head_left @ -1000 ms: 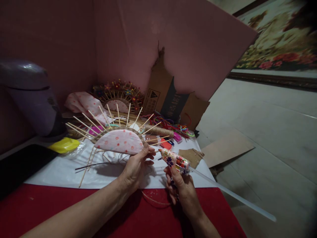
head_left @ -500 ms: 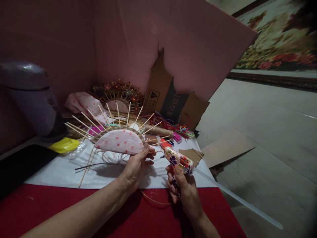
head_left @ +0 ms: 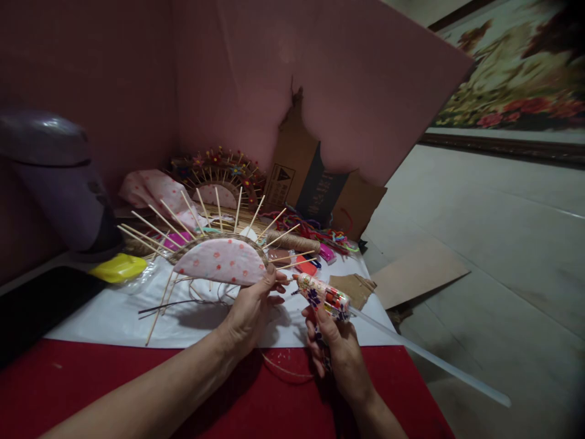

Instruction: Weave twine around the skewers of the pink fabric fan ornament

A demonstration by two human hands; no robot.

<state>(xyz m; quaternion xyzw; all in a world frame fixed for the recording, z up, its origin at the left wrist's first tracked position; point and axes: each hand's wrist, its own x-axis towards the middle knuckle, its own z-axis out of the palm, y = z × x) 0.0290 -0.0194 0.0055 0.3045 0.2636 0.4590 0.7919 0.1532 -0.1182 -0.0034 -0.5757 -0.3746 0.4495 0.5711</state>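
Note:
My left hand (head_left: 256,302) pinches the right end of a half-round craft piece (head_left: 223,259), covered in pink fabric with red dots. Thin wooden sticks fan out from its curved edge, which is wrapped in twine. In my right hand (head_left: 336,338) is a flower-patterned hot glue gun (head_left: 322,296), gripped by its handle. Its nozzle points left, close to my left fingertips; whether it touches the piece I cannot tell. A long translucent glue stick (head_left: 439,356) sticks out of the gun's back. A strand of twine (head_left: 286,371) loops below my left hand.
Behind stand a finished-looking flowered fan piece (head_left: 219,177) and torn cardboard (head_left: 315,177). A twine roll (head_left: 292,241), colourful pipe cleaners (head_left: 329,228) and a yellow packet (head_left: 119,268) lie around. A purple bottle (head_left: 59,183) and a black flat object (head_left: 50,305) are at left.
My right hand has moved the glue gun slightly left, bringing its nozzle nearer to my left fingertips. My left hand and the craft piece have hardly moved.

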